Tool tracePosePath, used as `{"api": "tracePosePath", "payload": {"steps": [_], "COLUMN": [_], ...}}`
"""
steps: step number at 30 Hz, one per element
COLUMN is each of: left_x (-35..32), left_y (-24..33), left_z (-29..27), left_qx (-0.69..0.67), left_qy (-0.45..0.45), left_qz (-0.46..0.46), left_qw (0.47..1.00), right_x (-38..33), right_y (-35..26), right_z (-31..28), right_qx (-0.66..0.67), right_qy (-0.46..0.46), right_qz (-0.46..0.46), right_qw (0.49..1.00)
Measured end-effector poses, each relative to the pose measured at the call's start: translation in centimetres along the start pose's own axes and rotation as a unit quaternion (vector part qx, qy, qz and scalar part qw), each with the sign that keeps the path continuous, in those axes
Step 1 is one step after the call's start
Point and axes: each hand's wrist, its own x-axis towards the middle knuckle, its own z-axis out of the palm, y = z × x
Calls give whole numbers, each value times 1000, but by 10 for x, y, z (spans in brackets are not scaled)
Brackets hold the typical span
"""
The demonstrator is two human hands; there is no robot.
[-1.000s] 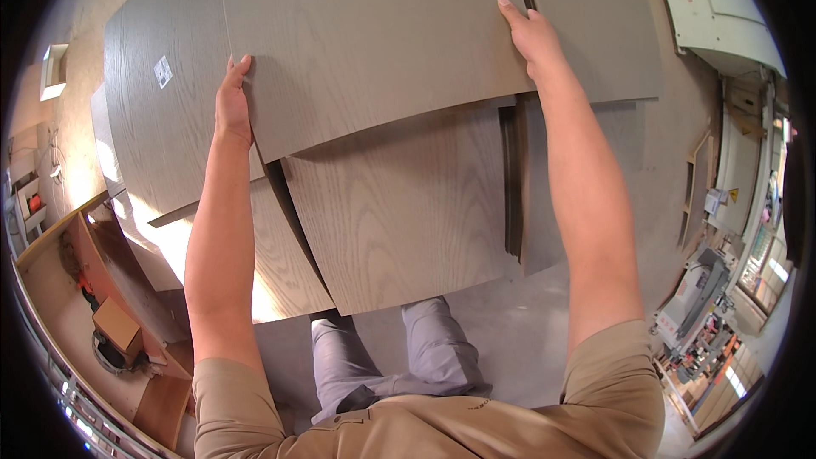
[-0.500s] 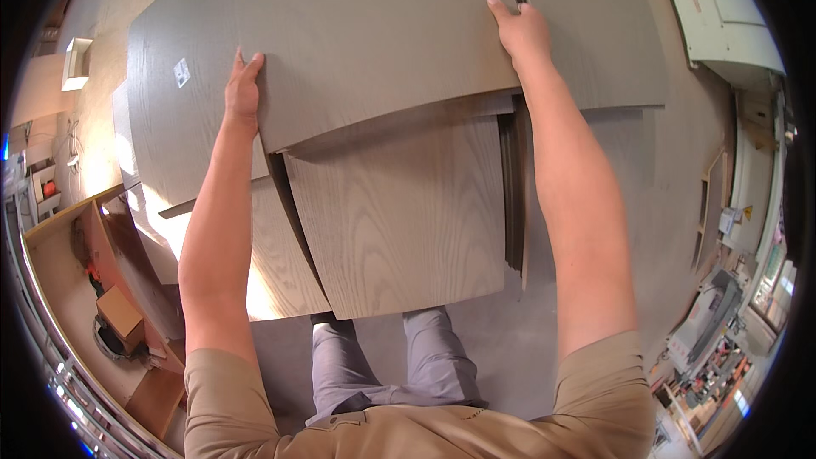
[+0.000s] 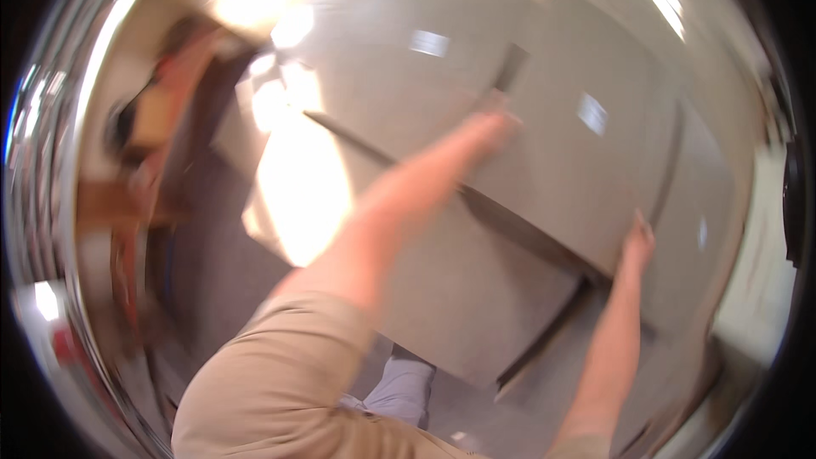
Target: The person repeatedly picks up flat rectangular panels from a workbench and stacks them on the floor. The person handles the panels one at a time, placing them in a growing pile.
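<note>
A grey-brown wood-grain panel (image 3: 552,178) with a small white label lies tilted across the middle of the stacks. My left hand (image 3: 493,125) is at its left edge and my right hand (image 3: 637,242) at its right edge, both smeared by motion. The hands look closed around the edges, with the fingers partly hidden. Under the panel, nearer to me, another wood-grain panel (image 3: 476,280) sticks out. Similar panels lie on either side: a labelled left panel (image 3: 365,59) and a right panel (image 3: 701,178).
Bright sunlight falls on the pale near-left panel (image 3: 297,195). Farther left stands an open wooden cabinet (image 3: 200,110) with a brown box (image 3: 153,123) by it. A pale machine housing (image 3: 748,263) is at the right rim.
The view has swung left and blurred, so panels and arms appear shifted right and tilted. Both hands remain at the edges of the middle panel.
</note>
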Motion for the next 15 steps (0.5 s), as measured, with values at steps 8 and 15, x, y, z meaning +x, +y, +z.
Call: {"api": "tracePosePath", "payload": {"steps": [8,15], "left_x": [-128,-509], "left_y": [7,-115], "left_z": [17,12], "left_qx": [-173,-212], "left_qy": [330,79], "left_qz": [6,-248], "left_qw": [928,942], "right_x": [-82,-379], "right_y": [24,64], "right_z": [-12,13], "right_qx": [-121,-187], "right_qy": [50,-363], "right_qz": [-349,-280], "right_qw": [928,869]}}
